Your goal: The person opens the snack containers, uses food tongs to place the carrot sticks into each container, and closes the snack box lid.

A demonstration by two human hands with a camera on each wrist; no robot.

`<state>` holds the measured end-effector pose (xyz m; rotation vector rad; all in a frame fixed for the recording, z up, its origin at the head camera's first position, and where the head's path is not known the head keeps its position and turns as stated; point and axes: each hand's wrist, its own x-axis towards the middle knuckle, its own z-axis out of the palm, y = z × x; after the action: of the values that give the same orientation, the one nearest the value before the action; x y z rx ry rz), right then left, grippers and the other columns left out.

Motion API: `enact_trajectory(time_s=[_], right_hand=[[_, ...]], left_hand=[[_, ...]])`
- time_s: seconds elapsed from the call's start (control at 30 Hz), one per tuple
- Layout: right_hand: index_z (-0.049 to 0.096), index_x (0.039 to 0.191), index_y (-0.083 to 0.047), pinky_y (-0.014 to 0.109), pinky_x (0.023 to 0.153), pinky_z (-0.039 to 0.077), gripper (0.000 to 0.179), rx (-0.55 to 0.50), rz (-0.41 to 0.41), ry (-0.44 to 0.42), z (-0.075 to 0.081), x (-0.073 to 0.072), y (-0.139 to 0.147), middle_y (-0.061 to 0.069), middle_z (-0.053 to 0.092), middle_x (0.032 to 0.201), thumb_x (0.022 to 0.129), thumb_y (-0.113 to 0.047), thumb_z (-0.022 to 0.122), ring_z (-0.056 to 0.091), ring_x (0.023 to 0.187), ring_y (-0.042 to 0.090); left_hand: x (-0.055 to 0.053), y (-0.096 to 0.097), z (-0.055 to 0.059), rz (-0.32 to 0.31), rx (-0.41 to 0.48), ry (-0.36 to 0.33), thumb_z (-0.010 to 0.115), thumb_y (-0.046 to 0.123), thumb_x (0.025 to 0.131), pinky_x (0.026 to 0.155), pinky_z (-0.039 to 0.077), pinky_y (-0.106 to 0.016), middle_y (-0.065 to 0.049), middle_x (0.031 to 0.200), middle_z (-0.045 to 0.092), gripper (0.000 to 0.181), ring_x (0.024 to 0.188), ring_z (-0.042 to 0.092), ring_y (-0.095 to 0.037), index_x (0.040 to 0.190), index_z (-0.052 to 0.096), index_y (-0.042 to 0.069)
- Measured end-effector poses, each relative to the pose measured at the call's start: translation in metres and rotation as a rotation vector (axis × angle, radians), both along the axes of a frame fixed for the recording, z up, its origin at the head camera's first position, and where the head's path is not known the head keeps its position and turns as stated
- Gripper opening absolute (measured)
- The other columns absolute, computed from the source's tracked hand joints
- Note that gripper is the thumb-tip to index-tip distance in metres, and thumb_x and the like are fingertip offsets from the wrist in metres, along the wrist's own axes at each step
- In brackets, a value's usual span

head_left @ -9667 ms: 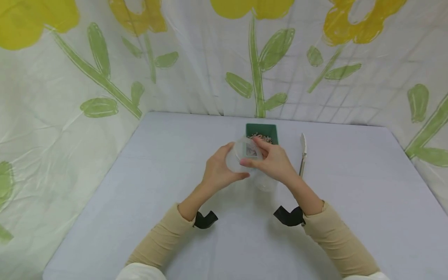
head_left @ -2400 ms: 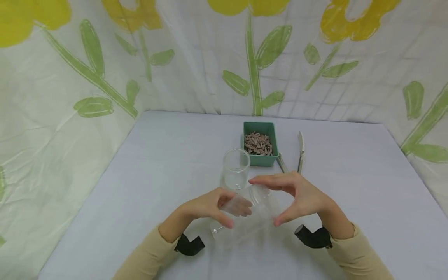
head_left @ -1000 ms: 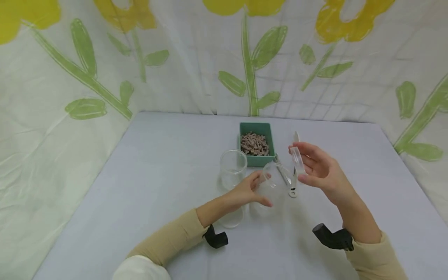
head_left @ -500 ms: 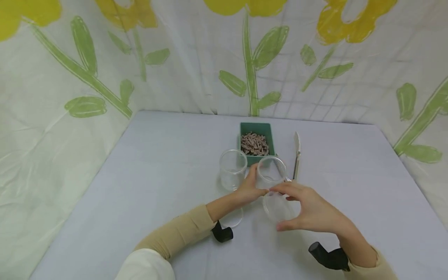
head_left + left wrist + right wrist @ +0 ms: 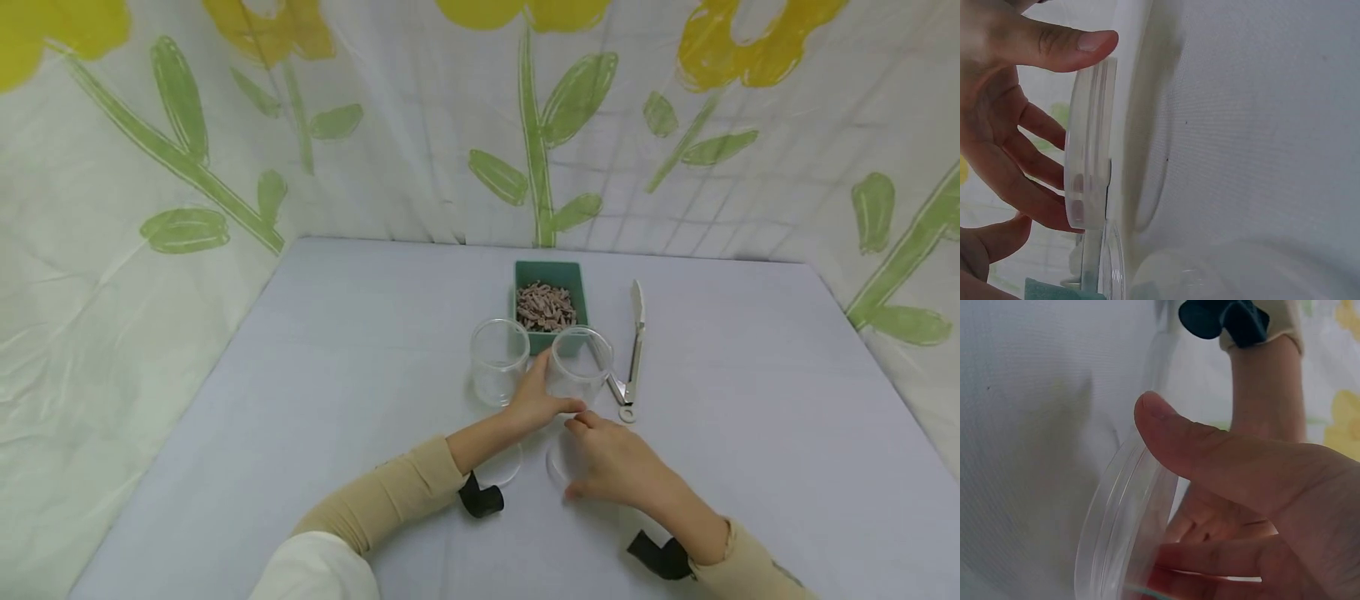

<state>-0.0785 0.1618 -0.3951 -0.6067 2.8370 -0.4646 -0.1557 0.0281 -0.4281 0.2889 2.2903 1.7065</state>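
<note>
Two clear jars stand side by side in the middle of the table, mouths uncovered. My left hand (image 5: 534,402) curls round the side of the right jar (image 5: 582,354); its thumb shows at the lower left of the left wrist view. The left jar (image 5: 498,367) stands just beyond that hand. My right hand (image 5: 611,462) pinches a clear round lid (image 5: 557,462) by its edge, low over the cloth in front of the right jar. That lid also shows in both wrist views. A second clear lid (image 5: 508,471) lies near my left forearm, partly hidden.
Behind the jars is a green box (image 5: 550,271) with many small brown-grey pieces (image 5: 546,307) inside. Metal tongs (image 5: 635,362) lie spread to the right of the right jar. Black wrist mounts (image 5: 480,497) hang under both forearms.
Over the last second my right hand has come down and left, turning the lid from upright to nearly flat by the table. The right jar now stands steadily in my left hand, slightly farther forward.
</note>
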Motion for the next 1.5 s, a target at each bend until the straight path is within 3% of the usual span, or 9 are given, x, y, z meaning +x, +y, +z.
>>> enact_trajectory(time_s=[0.4,0.6,0.83,0.97,1.1,1.2,1.27,1.4,1.5], right_hand=[[0.057,0.119,0.014,0.051,0.087,0.051,0.084,-0.012,-0.009,0.042,-0.011,-0.002,-0.009,0.029,0.055,0.126,0.055,-0.025,0.095,0.060,0.106,0.042],[0.057,0.121,0.014,0.052,0.086,0.051,0.088,0.009,-0.003,0.070,-0.016,0.000,-0.010,0.028,0.056,0.126,0.053,-0.028,0.095,0.057,0.111,0.041],[0.054,0.128,0.015,0.055,0.097,0.044,0.089,-0.050,-0.060,-0.042,0.013,-0.002,0.016,0.030,0.054,0.131,0.062,-0.033,0.091,0.052,0.119,0.045],[0.055,0.127,0.013,0.058,0.090,0.047,0.077,-0.141,-0.132,-0.083,0.034,-0.019,0.056,0.031,0.058,0.124,0.074,-0.035,0.084,0.057,0.111,0.048],[0.048,0.136,0.010,0.052,0.093,0.048,0.066,-0.334,-0.251,-0.179,0.044,-0.047,0.104,0.030,0.057,0.127,0.092,-0.035,0.067,0.058,0.114,0.040],[0.038,0.143,0.010,0.035,0.096,0.049,0.060,-0.498,-0.366,-0.268,0.038,-0.067,0.129,0.029,0.050,0.136,0.101,-0.031,0.053,0.059,0.116,0.023],[0.032,0.144,0.013,0.027,0.095,0.049,0.061,-0.561,-0.419,-0.316,0.029,-0.078,0.137,0.032,0.043,0.141,0.103,-0.029,0.048,0.055,0.120,0.022],[0.023,0.143,0.020,0.038,0.102,0.045,0.068,-0.565,-0.489,-0.383,0.010,-0.095,0.130,0.037,0.033,0.144,0.102,-0.028,0.049,0.044,0.128,0.041],[0.028,0.137,0.022,0.046,0.100,0.045,0.071,-0.506,-0.546,-0.387,0.001,-0.104,0.119,0.038,0.042,0.131,0.099,-0.032,0.054,0.049,0.119,0.045]], left_hand=[[0.002,0.000,0.001,0.026,-0.048,0.028,0.083,0.005,0.074,0.109,0.034,-0.044,-0.019,0.141,0.048,0.088,0.130,0.044,-0.033,0.146,0.034,0.001],[0.005,-0.001,0.001,0.032,-0.048,0.027,0.083,0.007,0.074,0.110,0.034,-0.046,-0.019,0.142,0.047,0.088,0.131,0.044,-0.034,0.147,0.033,0.001],[0.016,-0.012,0.002,-0.015,-0.006,-0.017,0.082,0.008,0.076,0.111,0.030,-0.050,-0.022,0.147,0.040,0.088,0.135,0.038,-0.037,0.147,0.031,-0.001],[0.026,-0.027,0.009,-0.076,-0.008,-0.134,0.079,0.011,0.080,0.114,0.023,-0.050,-0.021,0.156,0.025,0.094,0.142,0.025,-0.036,0.152,0.020,-0.001],[0.033,-0.048,0.016,-0.189,0.023,-0.214,0.077,0.011,0.084,0.116,0.022,-0.044,-0.017,0.159,0.019,0.095,0.145,0.020,-0.033,0.154,0.014,-0.002],[0.034,-0.067,0.020,-0.295,0.075,-0.249,0.074,0.008,0.086,0.115,0.024,-0.039,-0.015,0.158,0.023,0.090,0.144,0.023,-0.029,0.154,0.016,-0.001],[0.032,-0.081,0.022,-0.369,0.085,-0.256,0.072,0.007,0.087,0.114,0.026,-0.037,-0.016,0.156,0.028,0.085,0.143,0.027,-0.028,0.153,0.020,-0.001],[0.022,-0.108,0.026,-0.456,0.044,-0.282,0.068,0.008,0.090,0.110,0.035,-0.038,-0.019,0.147,0.043,0.070,0.135,0.042,-0.030,0.148,0.032,-0.004],[0.013,-0.124,0.030,-0.432,-0.088,-0.255,0.068,0.014,0.090,0.106,0.040,-0.041,-0.019,0.133,0.057,0.059,0.124,0.054,-0.029,0.140,0.045,-0.007]])
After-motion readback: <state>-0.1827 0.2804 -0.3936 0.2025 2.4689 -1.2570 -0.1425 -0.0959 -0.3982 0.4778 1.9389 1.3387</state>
